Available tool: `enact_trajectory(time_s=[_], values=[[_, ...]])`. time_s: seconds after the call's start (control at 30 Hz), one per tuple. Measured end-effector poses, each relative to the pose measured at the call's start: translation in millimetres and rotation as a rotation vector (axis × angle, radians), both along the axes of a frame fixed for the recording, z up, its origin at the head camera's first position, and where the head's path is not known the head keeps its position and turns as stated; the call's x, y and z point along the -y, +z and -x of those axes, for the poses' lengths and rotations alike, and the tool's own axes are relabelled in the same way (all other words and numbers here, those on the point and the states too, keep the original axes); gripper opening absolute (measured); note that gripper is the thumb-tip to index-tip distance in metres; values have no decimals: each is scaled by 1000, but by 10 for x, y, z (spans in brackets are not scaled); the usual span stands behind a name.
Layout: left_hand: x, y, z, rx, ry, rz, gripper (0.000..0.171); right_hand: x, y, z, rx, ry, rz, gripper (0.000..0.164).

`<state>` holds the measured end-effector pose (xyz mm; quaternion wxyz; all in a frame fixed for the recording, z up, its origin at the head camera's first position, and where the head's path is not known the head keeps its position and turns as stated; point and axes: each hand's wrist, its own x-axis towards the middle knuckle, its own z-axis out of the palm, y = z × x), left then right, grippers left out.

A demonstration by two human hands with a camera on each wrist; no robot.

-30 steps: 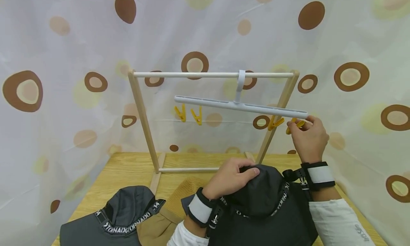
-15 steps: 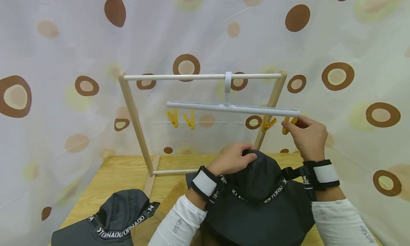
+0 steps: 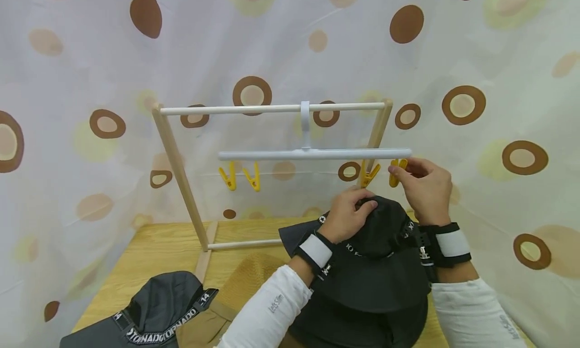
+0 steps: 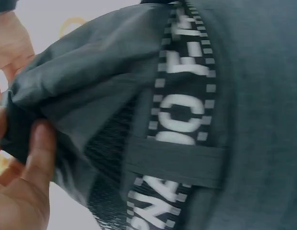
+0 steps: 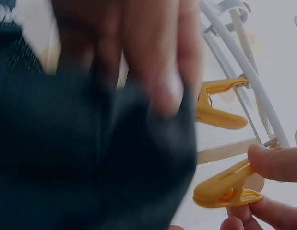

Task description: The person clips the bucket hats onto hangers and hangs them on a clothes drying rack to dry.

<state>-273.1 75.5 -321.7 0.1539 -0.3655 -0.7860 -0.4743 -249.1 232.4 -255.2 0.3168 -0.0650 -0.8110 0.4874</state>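
Observation:
My left hand (image 3: 348, 214) grips the crown of a black sun hat (image 3: 362, 277) and holds it just below the right end of a white hanger (image 3: 272, 155). A dark band with white letters runs around the hat, seen close in the left wrist view. My right hand (image 3: 427, 189) pinches the handles of a yellow clothespin (image 5: 225, 187) at the hanger's right end. Its nose points toward the hat's crown (image 5: 114, 158); the two look apart in the right wrist view. Another yellow clothespin (image 3: 369, 176) hangs just left of it.
The hanger hooks over the top bar (image 3: 226, 110) of a wooden rack. Two more yellow clothespins, one nearer the middle (image 3: 252, 178), hang toward its left end. A dark grey hat (image 3: 169, 292) and a tan hat (image 3: 256, 277) lie on the wooden table (image 3: 149, 247).
My left hand has raised the black hat up toward the clothespins. The hanger has gone from tilted to nearly level. My right hand stays on the same clothespin, and the view has shifted right.

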Motion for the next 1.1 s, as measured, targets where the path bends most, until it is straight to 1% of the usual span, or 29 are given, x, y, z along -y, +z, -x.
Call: enact_trajectory(time_s=[0.03,0.13,0.2,0.23,0.33,0.4,0.47,0.53,0.6,0.67,0.7,0.83,0.9,1.1], values=[[-54,-27,13,-4,-14,-21,19,-1,8,-8,-6,5,3,44],[-187,-96,63,28,-84,-70,20,7,33,-32,-20,25,4,41],[-237,-131,94,68,-118,-68,21,29,48,-52,-20,42,-4,41],[-254,-146,109,94,-127,-53,21,39,54,-61,-19,51,-10,41],[-275,-184,146,149,-105,60,23,65,66,-86,-20,87,-23,41],[-273,-209,164,165,-76,158,24,72,59,-97,-17,108,-24,41],[-269,-234,179,186,-45,232,24,68,43,-102,-14,118,-26,41],[-265,-260,193,209,-26,274,24,56,22,-99,-4,124,-25,42],[-264,-290,210,238,-19,282,24,36,0,-90,11,127,-22,43],[-266,-317,229,278,-40,238,25,13,-23,-79,29,134,-11,44],[-267,-327,237,295,-59,200,25,1,-34,-75,39,142,-2,44],[-281,-328,259,363,-128,4,25,-38,-74,-68,61,171,34,45],[-292,-304,257,383,-148,-70,26,-46,-82,-70,49,175,36,44],[-315,-218,221,471,-176,-165,27,-55,-53,-85,18,157,25,40]])
